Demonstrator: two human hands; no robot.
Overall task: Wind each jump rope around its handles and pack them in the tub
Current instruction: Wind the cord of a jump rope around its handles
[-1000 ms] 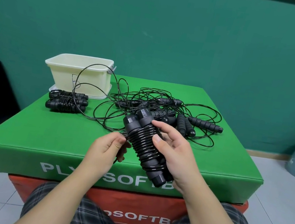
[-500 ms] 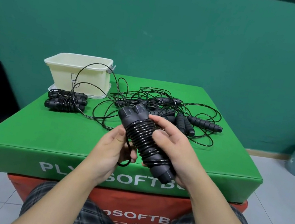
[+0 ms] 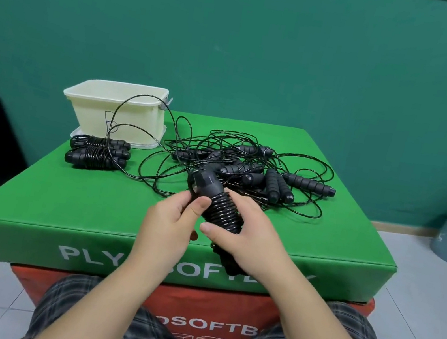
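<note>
Both hands on one wound jump rope point(image 3: 221, 208), held over the green box point(image 3: 61, 200)

Right hand point(image 3: 248, 239) wraps round the coils, left hand point(image 3: 171, 220) pinches its top end; tub point(image 3: 119, 112) sits back-left, tangled ropes point(image 3: 246, 170) behind.

White capitals run along the front face of the green block point(image 3: 26, 230): "PLY", then letters hidden behind the left forearm point(image 3: 119, 279), then "SOFT" and further letters covered by the right forearm point(image 3: 309, 301). The red block point(image 3: 26, 281) under it carries white capitals too, readable as "OSOFTB", with both ends cut off by the person's knees, and below them two small white outline drawings of boxes
</note>
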